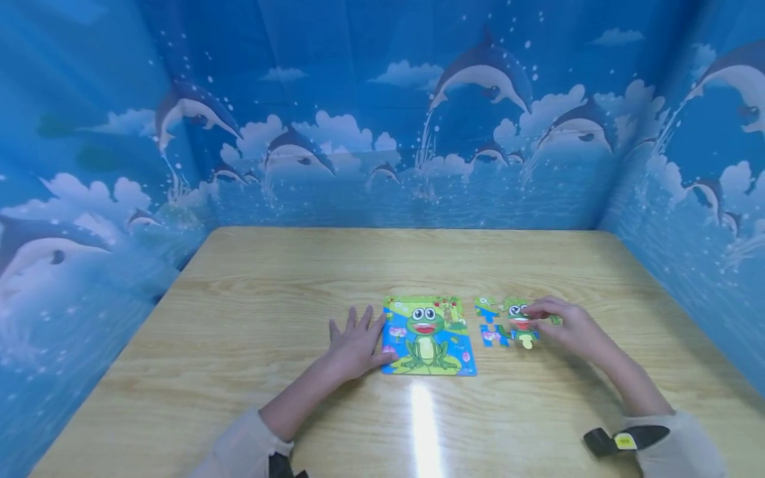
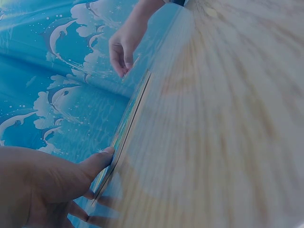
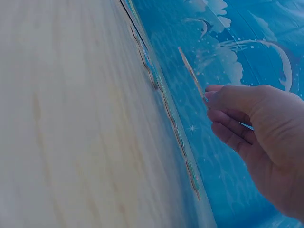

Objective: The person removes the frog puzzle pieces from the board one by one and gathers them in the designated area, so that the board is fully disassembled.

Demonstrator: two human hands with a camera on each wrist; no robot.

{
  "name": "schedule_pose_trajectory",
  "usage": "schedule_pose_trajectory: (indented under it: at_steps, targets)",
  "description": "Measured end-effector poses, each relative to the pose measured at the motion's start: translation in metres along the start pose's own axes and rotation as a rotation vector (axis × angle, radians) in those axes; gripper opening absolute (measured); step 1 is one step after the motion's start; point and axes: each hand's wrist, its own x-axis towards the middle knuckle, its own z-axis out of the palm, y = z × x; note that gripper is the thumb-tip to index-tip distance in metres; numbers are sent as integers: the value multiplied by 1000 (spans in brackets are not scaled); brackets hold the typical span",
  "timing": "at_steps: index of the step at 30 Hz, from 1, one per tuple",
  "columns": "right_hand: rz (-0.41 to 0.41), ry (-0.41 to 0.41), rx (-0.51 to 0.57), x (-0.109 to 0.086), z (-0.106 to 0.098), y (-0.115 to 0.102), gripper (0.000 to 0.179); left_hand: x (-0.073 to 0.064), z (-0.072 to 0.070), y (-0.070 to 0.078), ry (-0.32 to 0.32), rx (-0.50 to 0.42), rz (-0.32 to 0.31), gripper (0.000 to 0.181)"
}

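Step in hand, judging by the pinch: lifting a thin, flat jigsaw piece; next move likely called for a steady grip, clear of the colourful loose pieces. Right hand's fingers pinched it; left hand's were spread wide, thumb on the square, frog-printed board, mid-bench, well in from the far edge. Loose pieces lay towards the bench's right edge. Right wrist view showed the piece raised; head view didn't make that plain.

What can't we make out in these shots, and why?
- Held puzzle piece: edge-on in the right wrist view, so its printed face is hidden there.
- Green piece: head view, mostly covered by the right hand.
- Yellow label: head view, lettering too small.
- Left wrist strap: head view, cut off by the bottom edge.
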Motion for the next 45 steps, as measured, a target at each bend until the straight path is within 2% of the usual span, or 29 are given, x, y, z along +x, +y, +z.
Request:
schedule_pose_trajectory:
  at_steps: [18,24,35,45]
  targets:
    - [48,-39,8,-10,6,26,25,-1,0,-1,10,-9,16,82]
    - [75,-63,25,-13,7,28,21,-1,0,-1,14,-1,21,82]
    - [69,-45,34,-15,10,32,22,-2,0,-1,20,7,24,81]
    - [126,-71,60,-15,11,35,23,-4,-1,-1,28,-14,24,81]
